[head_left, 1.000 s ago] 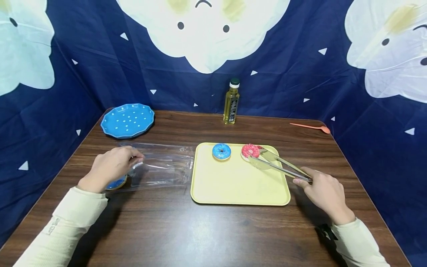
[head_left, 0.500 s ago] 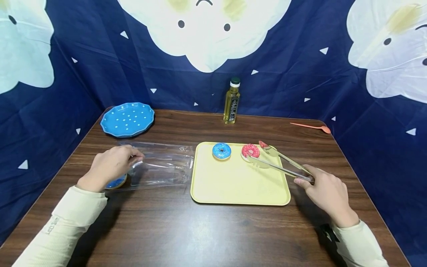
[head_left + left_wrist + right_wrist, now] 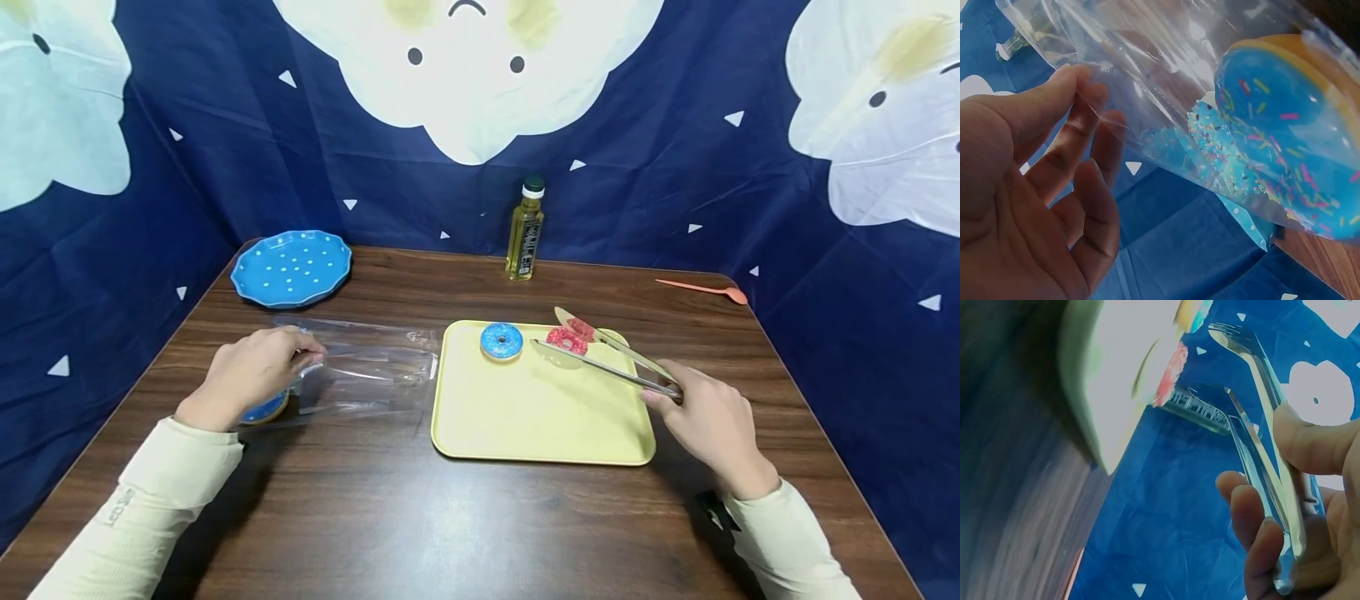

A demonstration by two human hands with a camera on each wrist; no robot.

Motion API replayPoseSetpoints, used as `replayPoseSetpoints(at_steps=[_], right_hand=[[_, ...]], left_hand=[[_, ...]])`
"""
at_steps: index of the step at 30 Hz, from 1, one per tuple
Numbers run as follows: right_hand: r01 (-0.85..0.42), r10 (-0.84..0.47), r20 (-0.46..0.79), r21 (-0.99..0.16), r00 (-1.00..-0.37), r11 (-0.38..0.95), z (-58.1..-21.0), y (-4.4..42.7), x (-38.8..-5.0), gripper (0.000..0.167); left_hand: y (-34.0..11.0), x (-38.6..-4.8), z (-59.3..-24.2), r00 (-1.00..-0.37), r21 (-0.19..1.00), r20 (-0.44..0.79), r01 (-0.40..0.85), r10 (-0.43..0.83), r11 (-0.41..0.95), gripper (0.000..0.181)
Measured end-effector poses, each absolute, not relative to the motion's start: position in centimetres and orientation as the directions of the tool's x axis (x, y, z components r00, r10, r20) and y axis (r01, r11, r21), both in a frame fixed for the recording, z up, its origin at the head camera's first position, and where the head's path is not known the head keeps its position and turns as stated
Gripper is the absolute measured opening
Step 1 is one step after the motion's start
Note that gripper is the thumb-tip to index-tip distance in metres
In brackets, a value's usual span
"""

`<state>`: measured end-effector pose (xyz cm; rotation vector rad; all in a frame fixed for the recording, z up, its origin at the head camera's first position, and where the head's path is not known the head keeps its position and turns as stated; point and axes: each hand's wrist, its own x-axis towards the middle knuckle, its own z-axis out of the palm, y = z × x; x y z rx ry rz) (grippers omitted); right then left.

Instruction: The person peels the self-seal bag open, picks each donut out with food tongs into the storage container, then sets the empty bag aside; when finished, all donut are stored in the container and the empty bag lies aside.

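Note:
My left hand [image 3: 258, 371] pinches the edge of a clear plastic bag [image 3: 367, 375] between thumb and fingers. Inside the bag, the left wrist view shows a blue doughnut [image 3: 1272, 144] with sprinkles and a second, paler blue doughnut [image 3: 1225, 156] partly behind it. Metal tongs [image 3: 626, 373] are gripped in my right hand [image 3: 712, 417], their arms spread apart. Below the tongs, a pink doughnut [image 3: 572, 337] lies on the yellow tray [image 3: 525, 417], partly covered by them. The right wrist view shows the tong tips apart from it. Another blue doughnut [image 3: 489, 340] sits at the tray's back edge.
A blue dotted plate [image 3: 291, 268] stands at the back left of the wooden table [image 3: 465, 525]. An oil bottle [image 3: 524, 233] stands upright at the back, and an orange spoon [image 3: 701, 288] lies at the back right. Printed cloth [image 3: 420, 192] surrounds the table.
My right hand has moved left with the tongs, whose tips now spread wider and reach past the pink doughnut. The left hand keeps its pinch on the bag in the same place.

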<state>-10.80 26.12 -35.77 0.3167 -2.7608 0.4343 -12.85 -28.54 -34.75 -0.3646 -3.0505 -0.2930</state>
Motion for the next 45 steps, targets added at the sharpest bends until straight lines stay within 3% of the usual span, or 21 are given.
replayPoseSetpoints(at_steps=[11, 20, 36, 45], right_hand=[[-0.350, -0.280, 0.284, -0.237, -0.917, 0.906, -35.7, 23.6, -11.8, 0.048], [-0.472, -0.385, 0.316, -0.277, -0.867, 0.837, -36.1, 21.0, -12.6, 0.045], [-0.638, -0.546, 0.372, -0.195, -0.751, 0.745, -36.7, 16.1, -13.7, 0.032], [-0.664, -0.597, 0.315, -0.177, -0.738, 0.727, -36.6, 13.0, -14.8, 0.034]], left_hand=[[-28.6, -12.8, -34.3, -0.974, 0.192, 0.070, 0.224, 0.214, 0.956, 0.013], [-28.5, -13.1, -34.3, -0.972, 0.183, 0.082, 0.230, 0.219, 0.956, 0.015], [-28.7, -12.7, -34.4, -0.970, 0.194, 0.088, 0.239, 0.226, 0.951, 0.017], [-28.7, -12.8, -34.5, -0.964, 0.191, 0.111, 0.259, 0.242, 0.947, 0.016]])
